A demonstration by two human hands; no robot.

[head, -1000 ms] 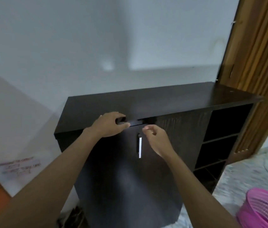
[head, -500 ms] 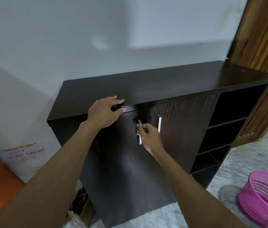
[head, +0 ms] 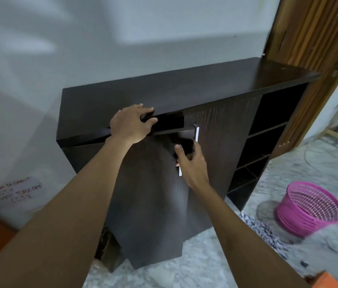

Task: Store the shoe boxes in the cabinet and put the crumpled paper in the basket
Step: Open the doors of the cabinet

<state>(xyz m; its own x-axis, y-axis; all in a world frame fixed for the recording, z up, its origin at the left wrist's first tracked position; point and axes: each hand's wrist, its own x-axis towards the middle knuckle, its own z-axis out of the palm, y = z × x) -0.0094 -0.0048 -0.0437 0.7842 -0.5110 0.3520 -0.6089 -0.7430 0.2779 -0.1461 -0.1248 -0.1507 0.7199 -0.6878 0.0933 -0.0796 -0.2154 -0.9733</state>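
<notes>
A dark brown cabinet (head: 184,88) stands against the white wall. Its left door (head: 153,204) hangs partly open, swung toward me. My left hand (head: 131,123) grips the top edge of that door, just under the cabinet's top. My right hand (head: 191,161) is closed around the door's free edge by its silver handle (head: 180,172). The right door (head: 222,142) is closed, and its handle (head: 196,132) is in view. A pink mesh basket (head: 307,208) lies tilted on the floor to the right. An orange corner (head: 328,279), maybe a shoe box, shows at the bottom right.
Open shelves (head: 268,142) fill the cabinet's right end. A wooden door frame (head: 309,38) rises behind it. A black-and-white patterned thing (head: 268,231) lies on the floor between cabinet and basket. A handwritten note (head: 12,192) sticks to the wall at the left.
The left cabinet door has swung further open toward me. My right hand moved from near the handle to a grip on the door's edge. My view has dropped toward the floor.
</notes>
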